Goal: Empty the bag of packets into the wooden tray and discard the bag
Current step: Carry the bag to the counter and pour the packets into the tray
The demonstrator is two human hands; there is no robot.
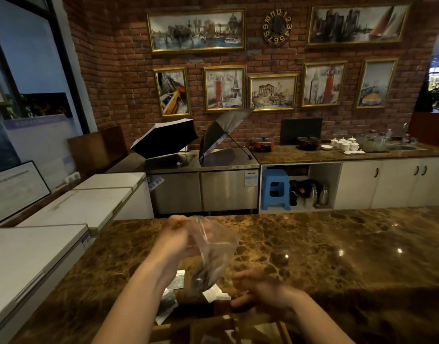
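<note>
Low in the frame's centre, the left hand point(175, 234) is pinching the clear bag point(214, 249) upside down above the wooden tray point(250, 326); packets point(214, 294) are tumbling out. The right hand point(253, 290) is loosely curled, its grip unclear. Shaking gently over the tray, not the bench point(337, 256), should catch stragglers.

Clear plastic bag point(213, 247) held up, hanging mouth-down, crumpled, dark contents bunched at its low end. White and dark packets point(169, 302) scattered below. Wooden tray point(281, 327) at bottom edge, only partly visible.
</note>
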